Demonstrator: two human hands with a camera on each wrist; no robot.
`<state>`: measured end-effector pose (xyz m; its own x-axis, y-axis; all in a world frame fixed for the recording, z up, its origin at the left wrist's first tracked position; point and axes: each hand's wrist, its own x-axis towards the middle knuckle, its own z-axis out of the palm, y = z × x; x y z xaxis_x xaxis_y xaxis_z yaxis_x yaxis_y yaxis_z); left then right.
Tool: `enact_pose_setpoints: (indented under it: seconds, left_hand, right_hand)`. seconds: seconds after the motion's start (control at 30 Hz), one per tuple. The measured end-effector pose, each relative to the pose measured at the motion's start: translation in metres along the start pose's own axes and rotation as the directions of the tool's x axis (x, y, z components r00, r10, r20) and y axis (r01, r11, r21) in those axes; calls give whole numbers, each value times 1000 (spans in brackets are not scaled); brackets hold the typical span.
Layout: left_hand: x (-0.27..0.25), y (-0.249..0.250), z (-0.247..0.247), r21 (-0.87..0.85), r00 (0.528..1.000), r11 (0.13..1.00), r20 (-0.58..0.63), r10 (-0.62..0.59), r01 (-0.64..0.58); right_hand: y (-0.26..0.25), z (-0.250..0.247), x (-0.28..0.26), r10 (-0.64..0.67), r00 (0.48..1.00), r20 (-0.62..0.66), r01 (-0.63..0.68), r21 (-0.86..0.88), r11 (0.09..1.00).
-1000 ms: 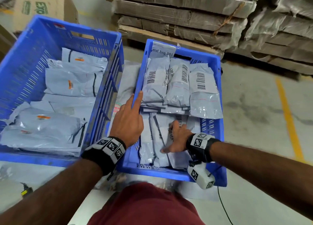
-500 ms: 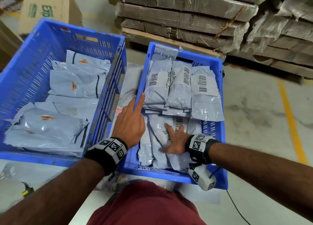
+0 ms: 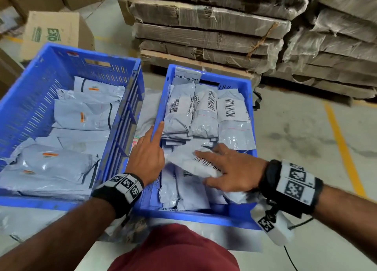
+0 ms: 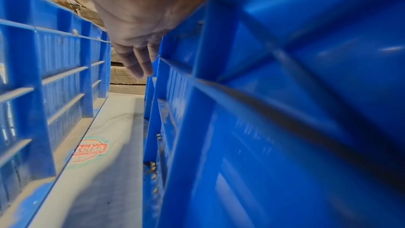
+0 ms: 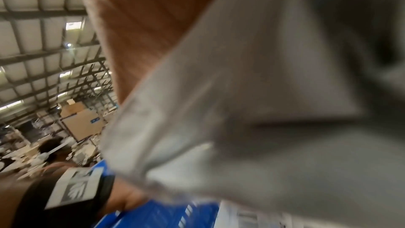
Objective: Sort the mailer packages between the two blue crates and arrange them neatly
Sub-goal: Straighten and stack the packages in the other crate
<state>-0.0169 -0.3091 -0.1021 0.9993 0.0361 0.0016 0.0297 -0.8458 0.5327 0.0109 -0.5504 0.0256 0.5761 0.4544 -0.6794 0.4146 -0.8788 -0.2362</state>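
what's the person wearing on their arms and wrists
Both forearms are bare, no sleeves. Each wrist carries a black band with white panels printed with square black-and-white code markers; the right band is similar. Under the right wrist hangs a small white camera unit, also marked, with a thin black cable trailing off.

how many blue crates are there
2. One large blue plastic crate on the left holds orange-marked grey mailers; a narrower blue plastic crate on the right holds barcoded ones. No others show.
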Motion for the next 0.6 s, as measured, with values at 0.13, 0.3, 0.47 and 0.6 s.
enact_pose_setpoints:
  seconds: [0.13,0.3,0.47,0.6]
  left_hand:
    - [0,0,1,-10,1000,1000,-16,-1,1]
    - [-1,0,1,1,1000,1000,-28,8,-8]
    - [0,1,1,21,998,1000,-57,10,-9]
    - [1,1,1,2,999,1000,-53,-8,8]
  right_hand:
    - [11,-28,1,68,972,-225,-40,124,991]
    - [4,-47,56,199,855,-479,-53,301,952]
    - [-8,-63,122,364,792,-491,-210,341,916]
    - [-29,-70,161,439,749,-495,-275,371,887]
